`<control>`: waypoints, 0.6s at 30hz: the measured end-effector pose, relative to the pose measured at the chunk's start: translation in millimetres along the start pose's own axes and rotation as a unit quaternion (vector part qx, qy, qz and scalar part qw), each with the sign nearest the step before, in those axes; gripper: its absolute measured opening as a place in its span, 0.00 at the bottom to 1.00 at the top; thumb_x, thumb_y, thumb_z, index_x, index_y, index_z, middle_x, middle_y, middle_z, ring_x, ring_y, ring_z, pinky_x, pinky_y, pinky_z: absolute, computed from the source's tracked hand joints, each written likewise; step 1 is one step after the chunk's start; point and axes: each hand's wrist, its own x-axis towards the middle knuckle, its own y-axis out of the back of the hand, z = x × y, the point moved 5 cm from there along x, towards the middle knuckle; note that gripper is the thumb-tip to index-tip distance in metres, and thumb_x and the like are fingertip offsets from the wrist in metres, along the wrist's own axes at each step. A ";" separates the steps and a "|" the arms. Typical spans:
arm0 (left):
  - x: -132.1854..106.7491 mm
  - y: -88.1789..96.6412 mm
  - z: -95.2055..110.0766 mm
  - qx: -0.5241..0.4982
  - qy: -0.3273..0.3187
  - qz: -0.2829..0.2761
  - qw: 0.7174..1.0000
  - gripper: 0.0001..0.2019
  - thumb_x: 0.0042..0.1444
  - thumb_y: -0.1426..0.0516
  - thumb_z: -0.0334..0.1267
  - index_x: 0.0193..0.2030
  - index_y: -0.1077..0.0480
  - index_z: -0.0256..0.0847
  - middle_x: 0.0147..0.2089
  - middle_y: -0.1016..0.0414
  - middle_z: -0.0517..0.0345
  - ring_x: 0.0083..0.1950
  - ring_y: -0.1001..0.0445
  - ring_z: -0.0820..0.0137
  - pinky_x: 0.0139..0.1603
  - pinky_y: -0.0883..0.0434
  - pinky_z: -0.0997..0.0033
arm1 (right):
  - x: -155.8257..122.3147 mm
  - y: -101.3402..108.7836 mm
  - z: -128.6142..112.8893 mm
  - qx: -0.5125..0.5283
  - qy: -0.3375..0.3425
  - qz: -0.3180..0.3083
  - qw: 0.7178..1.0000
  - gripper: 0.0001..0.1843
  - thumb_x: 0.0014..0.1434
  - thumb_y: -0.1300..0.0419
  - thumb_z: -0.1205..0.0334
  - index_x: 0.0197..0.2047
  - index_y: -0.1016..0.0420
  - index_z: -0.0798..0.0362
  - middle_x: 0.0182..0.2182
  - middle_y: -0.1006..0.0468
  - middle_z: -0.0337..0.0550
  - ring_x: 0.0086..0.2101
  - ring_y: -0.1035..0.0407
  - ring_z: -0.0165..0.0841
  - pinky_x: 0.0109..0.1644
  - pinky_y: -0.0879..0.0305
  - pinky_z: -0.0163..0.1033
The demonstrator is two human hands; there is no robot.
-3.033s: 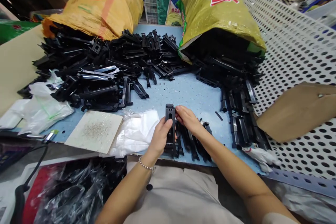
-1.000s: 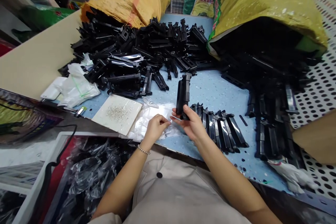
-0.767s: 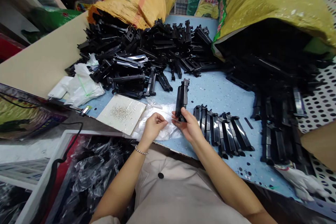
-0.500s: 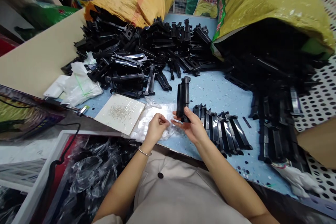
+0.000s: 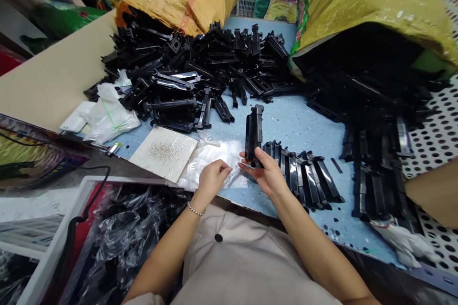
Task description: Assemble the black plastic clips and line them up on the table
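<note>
item: one black part (image 5: 254,133), held above the tabletop (image 5: 286,116) in the right hand (image 5: 267,172), fingers closed around its lower end. left hand (image 5: 213,177): thumb and forefinger pinched together over white plastic (image 5: 202,161); anything tiny between them cannot be told. progress, as judged: partway; a row of black parts (image 5: 305,178) laid side by side, a large heap (image 5: 193,69) loose behind; which are finished is unclear. orientation: long axis near upright, slightly tilted, free end pointing up and toward the far side.
</note>
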 end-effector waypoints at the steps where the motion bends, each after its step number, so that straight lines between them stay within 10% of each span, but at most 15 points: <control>1: 1.9 2.2 -3.3 -0.049 0.015 0.003 0.999 0.09 0.55 0.41 0.40 0.26 0.33 0.41 0.24 0.32 0.63 0.27 0.34 0.73 0.30 0.38 0.73 | -0.9 0.5 -1.4 0.005 0.000 0.000 1.000 0.17 0.50 0.30 0.49 0.34 0.23 0.55 0.35 0.18 0.47 0.31 0.27 0.32 0.44 0.24 0.46; 18: 5.0 4.3 -5.5 -0.094 0.010 0.029 0.995 0.12 0.44 0.36 0.32 0.21 0.37 0.39 0.25 0.34 0.65 0.29 0.34 0.74 0.32 0.38 0.73 | 9.1 -13.1 16.3 0.066 -0.100 -0.016 0.993 0.16 0.53 0.32 0.51 0.36 0.25 0.55 0.33 0.18 0.48 0.30 0.26 0.33 0.44 0.24 0.51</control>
